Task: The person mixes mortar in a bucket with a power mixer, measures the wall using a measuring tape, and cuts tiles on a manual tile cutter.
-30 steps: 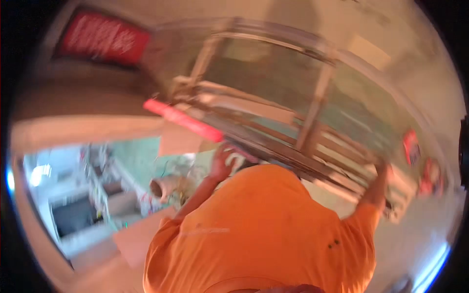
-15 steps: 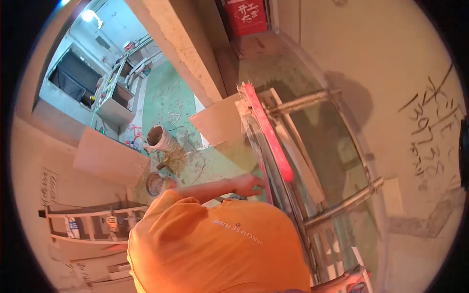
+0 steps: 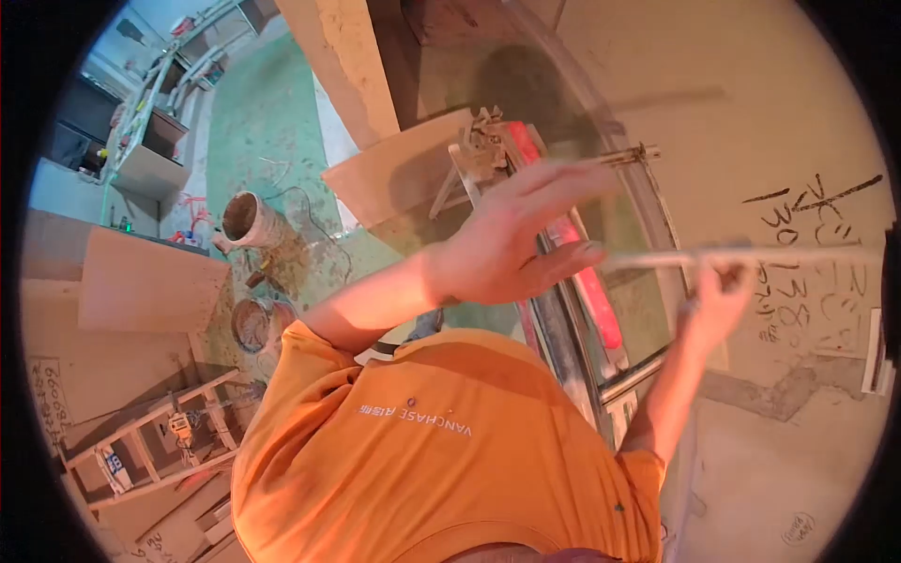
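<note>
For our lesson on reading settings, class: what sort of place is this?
Probably a room under renovation: a grimy bucket stands on the dirty green floor, and large black handwriting marks the plain wall.

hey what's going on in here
A person in an orange shirt grips a long, thin strip in the right hand. The left hand is open near the strip's end; whether it touches is unclear. A red bar lies partly hidden behind that hand, and a bucket stands on the floor.
</note>
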### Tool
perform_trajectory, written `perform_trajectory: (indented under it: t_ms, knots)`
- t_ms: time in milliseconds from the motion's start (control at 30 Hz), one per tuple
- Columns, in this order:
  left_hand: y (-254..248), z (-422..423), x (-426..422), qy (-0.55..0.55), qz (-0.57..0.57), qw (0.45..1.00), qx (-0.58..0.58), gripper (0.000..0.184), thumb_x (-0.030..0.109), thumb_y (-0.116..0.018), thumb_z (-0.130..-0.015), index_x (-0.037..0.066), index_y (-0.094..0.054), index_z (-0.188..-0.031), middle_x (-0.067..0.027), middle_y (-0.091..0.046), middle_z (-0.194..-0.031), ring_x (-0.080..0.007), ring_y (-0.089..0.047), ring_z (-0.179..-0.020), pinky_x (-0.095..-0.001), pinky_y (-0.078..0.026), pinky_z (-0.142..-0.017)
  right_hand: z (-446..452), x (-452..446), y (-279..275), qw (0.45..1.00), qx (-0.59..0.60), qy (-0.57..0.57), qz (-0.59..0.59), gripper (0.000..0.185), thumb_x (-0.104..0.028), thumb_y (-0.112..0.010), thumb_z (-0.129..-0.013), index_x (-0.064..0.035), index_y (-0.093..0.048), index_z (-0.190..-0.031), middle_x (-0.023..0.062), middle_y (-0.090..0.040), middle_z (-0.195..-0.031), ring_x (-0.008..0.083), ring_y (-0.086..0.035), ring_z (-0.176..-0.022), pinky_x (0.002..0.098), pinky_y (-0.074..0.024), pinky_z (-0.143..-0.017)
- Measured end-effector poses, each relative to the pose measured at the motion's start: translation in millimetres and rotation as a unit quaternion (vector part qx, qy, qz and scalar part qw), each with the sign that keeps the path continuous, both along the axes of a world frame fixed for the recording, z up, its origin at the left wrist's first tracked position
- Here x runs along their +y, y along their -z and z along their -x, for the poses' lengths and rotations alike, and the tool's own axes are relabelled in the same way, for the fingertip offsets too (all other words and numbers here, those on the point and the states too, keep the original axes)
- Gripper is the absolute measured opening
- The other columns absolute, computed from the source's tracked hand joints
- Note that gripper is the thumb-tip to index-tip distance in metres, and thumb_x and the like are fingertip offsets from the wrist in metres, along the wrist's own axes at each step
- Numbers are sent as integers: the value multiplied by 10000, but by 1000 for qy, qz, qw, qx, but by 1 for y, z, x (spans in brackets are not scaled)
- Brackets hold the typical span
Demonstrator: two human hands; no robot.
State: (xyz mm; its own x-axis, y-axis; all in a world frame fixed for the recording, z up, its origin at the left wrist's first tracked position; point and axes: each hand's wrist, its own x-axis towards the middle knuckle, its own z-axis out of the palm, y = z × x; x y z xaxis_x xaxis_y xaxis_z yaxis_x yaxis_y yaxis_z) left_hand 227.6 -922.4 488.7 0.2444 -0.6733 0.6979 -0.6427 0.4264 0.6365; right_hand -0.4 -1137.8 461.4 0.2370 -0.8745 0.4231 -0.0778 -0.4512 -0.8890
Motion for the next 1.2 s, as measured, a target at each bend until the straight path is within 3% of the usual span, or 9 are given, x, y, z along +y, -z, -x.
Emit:
perform_trajectory:
  t_ms: [133,300,333,433,467,533,633,833,1200]
  knots:
    - [-9,-39,11,-88,8,995,37,578,182,-746,-852,-18,-517,-1343,-224,-565,-1293,-377,-552,-1190,-420,-464,-981,-151,116,19,972,-50,-220,-68,206,-59,-703,-860,-35,-536,-977,18,-563,-856,114,-564,-819,279,-479,-726]
    - [58,-97,39,-243,-56,968,6,620,225,-745,-864,-28,-484,-1367,-209,-590,-1254,-365,-588,-1134,-401,-471,-973,-234,205,107,898,-64,-397,-178,358,-120,-709,-852,-25,-544,-1154,80,-608,-1043,182,-613,-957,344,-498,-822]
    - [81,-110,44,-282,-52,954,91,640,224,-761,-848,-15,-485,-1373,-211,-603,-1238,-355,-604,-1124,-403,-486,-947,-241,214,124,884,-64,-402,-228,370,-128,-712,-851,-23,-548,-1165,94,-616,-1054,191,-627,-961,349,-504,-824]
    - [144,-134,70,-323,-102,913,226,643,209,-781,-840,-3,-492,-1374,-193,-639,-1154,-297,-630,-1032,-379,-506,-886,-241,230,130,844,231,-456,-163,445,-182,-731,-844,-35,-554,-1224,132,-631,-1129,266,-657,-1001,386,-530,-827]
    - [163,-140,80,-333,-143,894,265,626,194,-784,-847,-3,-498,-1368,-172,-660,-1086,-249,-640,-949,-353,-511,-850,-238,228,129,841,236,-458,-163,445,-182,-731,-844,-35,-554,-1224,132,-631,-1129,266,-657,-1001,386,-530,-827]
    - [210,-143,107,-332,-108,908,234,593,184,-779,-850,9,-519,-1353,-162,-669,-1039,-231,-641,-916,-352,-514,-816,-220,211,123,855,277,-431,84,449,-208,-761,-815,-56,-605,-1207,127,-653,-1131,316,-653,-1006,407,-540,-841]
    - [254,-131,166,-310,-160,912,217,539,201,-768,-857,23,-557,-1320,-155,-682,-975,-226,-654,-848,-355,-521,-762,-175,157,70,870,299,-320,226,316,-119,-741,-810,-43,-669,-1108,128,-672,-1124,299,-653,-1026,374,-531,-877]
    - [292,-90,203,-260,-390,874,129,492,304,-758,-850,68,-613,-1257,-182,-686,-985,-332,-696,-815,-392,-557,-720,-45,70,64,931,341,-93,88,249,-141,-667,-906,-12,-672,-1119,168,-665,-1106,320,-636,-1048,390,-488,-941]
    - [301,-134,88,-222,-499,835,-67,493,415,-695,-874,80,-632,-1230,-205,-677,-1092,-419,-663,-914,-479,-539,-766,19,68,88,906,415,-74,41,251,-150,-657,-902,-8,-659,-1109,158,-653,-1110,355,-637,-1023,393,-497,-913]
